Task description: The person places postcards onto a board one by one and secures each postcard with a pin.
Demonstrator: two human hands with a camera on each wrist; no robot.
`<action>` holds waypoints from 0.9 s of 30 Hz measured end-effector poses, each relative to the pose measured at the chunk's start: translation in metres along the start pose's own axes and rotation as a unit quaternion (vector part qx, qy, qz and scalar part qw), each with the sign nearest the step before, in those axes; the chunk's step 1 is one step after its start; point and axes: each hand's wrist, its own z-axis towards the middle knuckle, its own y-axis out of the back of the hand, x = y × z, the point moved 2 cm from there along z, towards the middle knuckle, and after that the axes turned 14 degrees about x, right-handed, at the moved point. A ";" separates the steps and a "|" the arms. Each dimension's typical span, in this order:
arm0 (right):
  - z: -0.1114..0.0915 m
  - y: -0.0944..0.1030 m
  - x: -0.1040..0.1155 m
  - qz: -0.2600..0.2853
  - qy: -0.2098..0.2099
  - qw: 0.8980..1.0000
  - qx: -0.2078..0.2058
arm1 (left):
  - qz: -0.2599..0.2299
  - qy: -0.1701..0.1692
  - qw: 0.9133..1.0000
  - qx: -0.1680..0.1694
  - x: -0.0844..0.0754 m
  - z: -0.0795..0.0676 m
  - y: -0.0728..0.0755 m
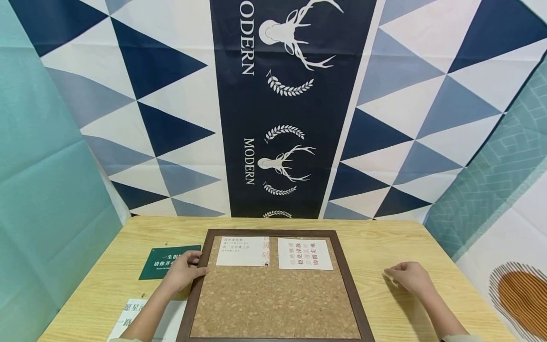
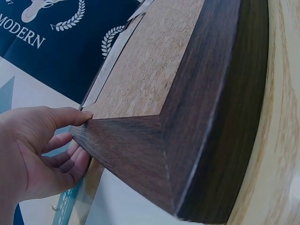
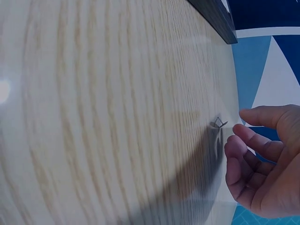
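A cork board [image 1: 273,304] in a dark brown wooden frame lies on the table. My left hand [image 1: 183,271] grips the frame's left side, thumb on its edge in the left wrist view, with curled fingers beside it. Two white printed cards, a left one [image 1: 241,251] and a right one [image 1: 305,254], are at the board's top. A small dark pin [image 1: 266,265] sits at the left card's lower right corner. To the right of the board, my right hand [image 1: 410,276] hovers low with loosely bent fingers, thumb and forefinger apart. A tiny pointed metal piece [image 3: 218,123] is on the table near its fingertips.
Left of the board lie a dark green card [image 1: 149,266] with white lettering and a white card [image 1: 124,316], partly under my left forearm. The wooden table [image 1: 367,247] meets a patterned cloth backdrop [image 1: 171,118] at its far edge.
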 end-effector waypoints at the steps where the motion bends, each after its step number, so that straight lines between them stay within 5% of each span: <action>1: 0.000 0.000 -0.001 -0.001 0.000 1.000 0.001 | 0.000 0.000 1.000 0.000 0.000 0.000 0.000; 11: 0.000 -0.001 -0.006 -0.017 -0.005 0.999 0.027 | -0.004 -0.003 1.000 0.001 0.000 0.000 0.001; 27: -0.002 -0.007 -0.010 -0.040 0.013 0.999 0.008 | -0.006 -0.005 1.000 0.005 0.000 0.000 0.001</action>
